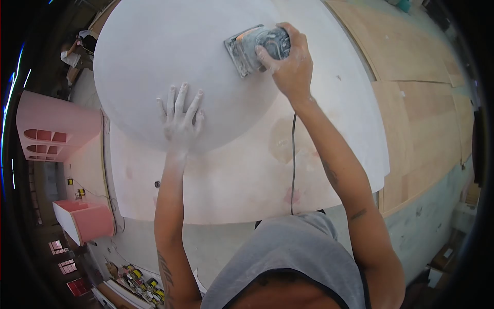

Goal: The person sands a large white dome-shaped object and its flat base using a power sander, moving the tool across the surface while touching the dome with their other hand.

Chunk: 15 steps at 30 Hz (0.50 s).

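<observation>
My right hand [292, 64] is wrapped around the dusty body of an electric sander [252, 46], whose square pad rests on a large white round panel [139, 56]. Its dark cord [294, 154] runs down toward my body. Spread flat on the same panel, to the left of the sander, is my left hand [181, 117], with white dust on its fingers and nothing in it. The panel lies on a white worktable [231, 190] with pinkish and beige stains.
Plywood sheets [422, 118] lie on the right. Pink cabinet pieces [62, 126] and a pink box [87, 219] stand at left. Several yellow-and-black tools [139, 280] sit at lower left. Another person [77, 54] is at far upper left. A small dark round object [157, 184] lies near my left forearm.
</observation>
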Each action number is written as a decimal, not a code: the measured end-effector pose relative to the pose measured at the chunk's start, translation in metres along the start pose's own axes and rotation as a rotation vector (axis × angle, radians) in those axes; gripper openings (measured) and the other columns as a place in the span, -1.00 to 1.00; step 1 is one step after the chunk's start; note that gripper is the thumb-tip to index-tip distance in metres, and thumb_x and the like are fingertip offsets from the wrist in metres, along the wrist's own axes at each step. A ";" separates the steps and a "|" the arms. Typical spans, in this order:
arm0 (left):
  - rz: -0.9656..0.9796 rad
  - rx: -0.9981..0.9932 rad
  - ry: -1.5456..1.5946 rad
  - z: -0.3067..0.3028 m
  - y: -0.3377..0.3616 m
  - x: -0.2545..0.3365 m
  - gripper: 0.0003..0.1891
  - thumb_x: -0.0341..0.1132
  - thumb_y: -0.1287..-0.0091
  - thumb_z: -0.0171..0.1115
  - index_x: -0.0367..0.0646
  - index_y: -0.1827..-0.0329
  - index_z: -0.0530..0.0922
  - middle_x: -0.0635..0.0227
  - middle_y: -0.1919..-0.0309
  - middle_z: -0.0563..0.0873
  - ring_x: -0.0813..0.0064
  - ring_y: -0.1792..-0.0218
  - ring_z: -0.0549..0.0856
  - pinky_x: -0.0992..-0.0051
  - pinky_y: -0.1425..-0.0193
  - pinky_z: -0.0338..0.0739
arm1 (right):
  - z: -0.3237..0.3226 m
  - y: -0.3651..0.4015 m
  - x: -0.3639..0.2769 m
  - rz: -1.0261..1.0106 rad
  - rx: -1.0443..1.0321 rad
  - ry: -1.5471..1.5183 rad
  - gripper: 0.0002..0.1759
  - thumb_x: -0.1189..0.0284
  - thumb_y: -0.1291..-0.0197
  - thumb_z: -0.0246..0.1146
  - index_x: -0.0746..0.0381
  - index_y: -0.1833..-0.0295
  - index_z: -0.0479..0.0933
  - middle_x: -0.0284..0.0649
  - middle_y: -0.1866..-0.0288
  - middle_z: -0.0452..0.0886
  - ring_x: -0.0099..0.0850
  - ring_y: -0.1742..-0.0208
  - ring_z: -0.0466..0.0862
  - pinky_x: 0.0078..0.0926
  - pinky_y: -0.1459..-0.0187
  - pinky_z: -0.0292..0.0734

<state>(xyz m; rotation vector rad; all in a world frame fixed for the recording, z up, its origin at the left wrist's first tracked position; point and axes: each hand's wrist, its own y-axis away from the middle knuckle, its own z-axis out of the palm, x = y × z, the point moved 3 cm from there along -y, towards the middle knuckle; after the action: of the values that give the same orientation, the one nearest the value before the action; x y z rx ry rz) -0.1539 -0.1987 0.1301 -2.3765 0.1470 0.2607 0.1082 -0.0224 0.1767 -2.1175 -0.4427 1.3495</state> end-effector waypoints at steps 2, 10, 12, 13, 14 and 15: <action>0.023 0.015 -0.029 0.003 0.000 0.001 -0.48 -0.20 -0.47 0.38 0.33 -0.51 0.72 0.29 -0.67 0.53 0.08 -0.75 0.35 -0.13 -0.89 -0.09 | 0.000 -0.019 0.015 0.014 0.028 -0.006 -0.24 0.05 -0.13 0.63 -0.01 -0.42 0.55 -0.09 -0.06 0.66 -0.03 0.07 0.83 -0.05 0.06 0.78; -0.018 0.008 -0.067 0.000 -0.001 0.003 -0.51 -0.16 -0.42 0.43 0.60 -0.39 0.77 0.42 -0.63 0.58 0.18 -0.71 0.42 -0.13 -0.88 -0.02 | 0.012 -0.072 0.068 0.176 0.015 0.020 -0.20 -0.02 -0.15 0.61 0.01 -0.45 0.56 0.05 -0.15 0.72 0.09 -0.14 0.79 0.07 -0.16 0.71; -0.015 0.028 -0.048 -0.001 -0.001 0.002 -0.52 -0.18 -0.41 0.45 0.53 -0.38 0.78 0.42 -0.62 0.60 0.18 -0.71 0.43 -0.12 -0.88 -0.01 | 0.012 -0.075 0.071 0.239 0.019 0.032 -0.18 -0.02 -0.15 0.60 0.01 -0.47 0.54 0.05 -0.17 0.71 0.11 -0.14 0.79 0.08 -0.18 0.70; -0.015 0.043 -0.028 0.000 -0.002 0.001 -0.53 -0.19 -0.40 0.47 0.46 -0.38 0.78 0.42 -0.61 0.61 0.17 -0.70 0.44 -0.11 -0.88 0.00 | 0.008 -0.072 0.062 0.237 0.023 0.032 -0.18 -0.02 -0.15 0.60 0.01 -0.47 0.54 0.05 -0.17 0.71 0.11 -0.14 0.79 0.08 -0.18 0.70; -0.013 0.046 -0.027 0.001 -0.002 0.000 -0.53 -0.19 -0.40 0.47 0.46 -0.38 0.78 0.42 -0.61 0.61 0.17 -0.70 0.44 -0.11 -0.88 0.00 | 0.004 -0.062 0.051 0.199 0.028 0.013 -0.21 0.03 -0.15 0.62 0.03 -0.46 0.56 0.01 -0.16 0.72 0.05 -0.13 0.79 -0.01 -0.17 0.70; -0.023 0.050 -0.010 0.002 -0.001 -0.002 -0.55 -0.18 -0.41 0.47 0.38 -0.37 0.78 0.41 -0.59 0.63 0.17 -0.70 0.45 -0.09 -0.88 0.01 | 0.001 -0.052 0.038 0.163 0.033 -0.004 -0.23 0.08 -0.16 0.64 0.05 -0.44 0.58 -0.02 -0.16 0.72 -0.01 -0.12 0.80 -0.09 -0.17 0.71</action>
<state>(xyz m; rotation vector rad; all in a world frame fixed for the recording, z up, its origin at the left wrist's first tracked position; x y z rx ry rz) -0.1557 -0.1968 0.1295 -2.3253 0.1202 0.2551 0.1259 0.0397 0.1822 -2.1630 -0.2518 1.4410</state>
